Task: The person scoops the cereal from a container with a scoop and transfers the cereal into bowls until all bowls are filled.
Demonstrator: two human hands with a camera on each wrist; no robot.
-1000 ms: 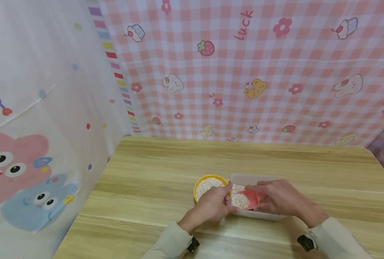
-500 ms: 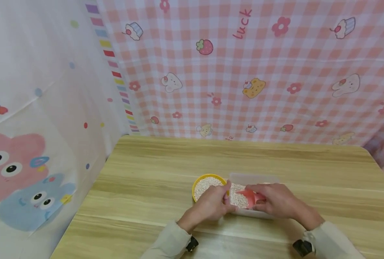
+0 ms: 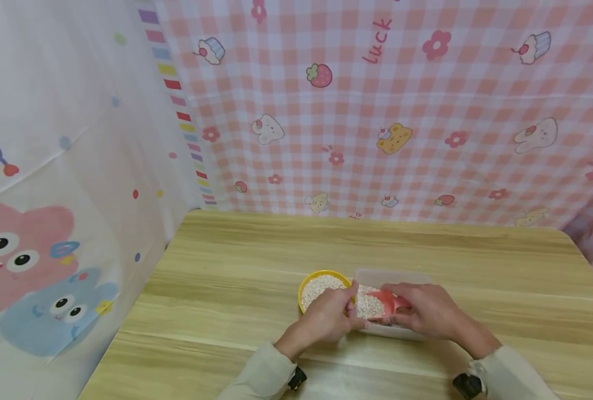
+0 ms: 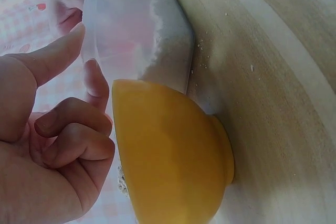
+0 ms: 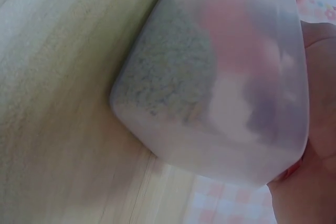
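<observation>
In the head view my right hand [image 3: 428,311] grips a red scoop [image 3: 388,303], its mouth down among pale oat flakes [image 3: 369,305] inside a translucent plastic box [image 3: 393,274]. The box's left end is held by my left hand [image 3: 325,318], index finger at the far corner and thumb at the near one. That hand's remaining fingers curl above the rim of a yellow bowl [image 4: 168,145] in the left wrist view. Oats fill the bowl, which stands against the box's left side. Through the cloudy box wall [image 5: 210,145] in the right wrist view, the scoop is a red blur.
A wood-grain table [image 3: 226,255] carries the box and bowl. Stray oat flakes [image 4: 202,51] lie beside them on the tabletop. Behind the table hangs a pink checked cloth [image 3: 296,139], and a printed white cloth [image 3: 126,266] hangs along the left.
The scoop has turned and shifted slightly within the oats as my right hand moved a little. My left hand keeps its place at the box's end.
</observation>
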